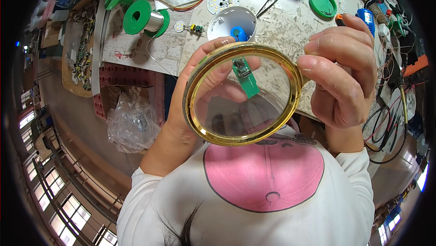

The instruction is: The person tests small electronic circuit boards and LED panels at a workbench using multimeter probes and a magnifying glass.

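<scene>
In front of my chest, a magnifying glass (239,139) with a gold-coloured round rim is held by my right hand (344,75). Its fingers are curled closed at the right side of the rim, where the handle is mostly hidden. Behind the lens, my left hand (185,75) pinches a small green circuit board (247,82) near its upper end. A dark component and a silvery one show on the board through the glass. Just beyond stands a white bowl-shaped housing (218,24) with a blue part (238,33) inside.
Solder wire on a green spool (136,16) stands left of a small yellow-and-green component (196,29). Tweezers (271,4), a round white LED board (222,1) and green dishes (323,4) lie farther back. Cables (404,109) hang at right; a clear plastic bag (131,125) sits lower left.
</scene>
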`<state>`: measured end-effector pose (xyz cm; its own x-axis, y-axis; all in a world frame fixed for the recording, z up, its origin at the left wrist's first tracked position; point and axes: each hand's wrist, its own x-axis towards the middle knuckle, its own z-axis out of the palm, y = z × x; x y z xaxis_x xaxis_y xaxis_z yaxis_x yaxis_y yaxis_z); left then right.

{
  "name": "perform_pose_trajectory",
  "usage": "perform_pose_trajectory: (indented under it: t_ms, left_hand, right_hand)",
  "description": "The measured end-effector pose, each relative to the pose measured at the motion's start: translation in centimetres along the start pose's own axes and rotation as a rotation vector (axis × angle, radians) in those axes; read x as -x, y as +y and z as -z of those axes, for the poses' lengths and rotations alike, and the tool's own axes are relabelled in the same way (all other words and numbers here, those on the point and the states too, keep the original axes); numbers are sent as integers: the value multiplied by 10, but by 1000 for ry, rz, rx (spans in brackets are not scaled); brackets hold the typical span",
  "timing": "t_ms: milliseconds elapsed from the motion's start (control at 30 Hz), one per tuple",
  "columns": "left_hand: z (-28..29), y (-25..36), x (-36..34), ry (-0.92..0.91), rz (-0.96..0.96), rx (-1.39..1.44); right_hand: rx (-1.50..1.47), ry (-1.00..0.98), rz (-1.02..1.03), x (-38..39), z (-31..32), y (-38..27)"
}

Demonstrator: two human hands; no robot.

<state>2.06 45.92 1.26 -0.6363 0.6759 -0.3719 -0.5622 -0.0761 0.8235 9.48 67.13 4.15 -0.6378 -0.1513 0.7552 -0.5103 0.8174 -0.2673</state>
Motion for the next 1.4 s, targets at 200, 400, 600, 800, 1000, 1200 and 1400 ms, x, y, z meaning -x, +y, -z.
perform_pose_trajectory:
  t_ms: [200,400,600,800,1000,1200,1400]
  left_hand:
    - [0,1,-2,2,9,27]
    - [1,2,1,9,24,59]
    - [2,3,3,9,33,86]
    - [-1,5,4,8,39,117]
    - [14,-12,10,-41,-62,297]
    - [25,-17,15,-24,-81,279]
    - [29,-20,18,13,-107,327]
  right_hand:
    - [-7,0,-6,0,1,-2]
    - [-23,-1,-2,1,-1,0]
    - [-18,10,-1,2,-1,0]
    - [-3,5,40,0,3,5]
    - [-52,17,-513,39,15,17]
    - [205,-480,-548,83,27,26]
    - [220,-416,-296,30,-19,43]
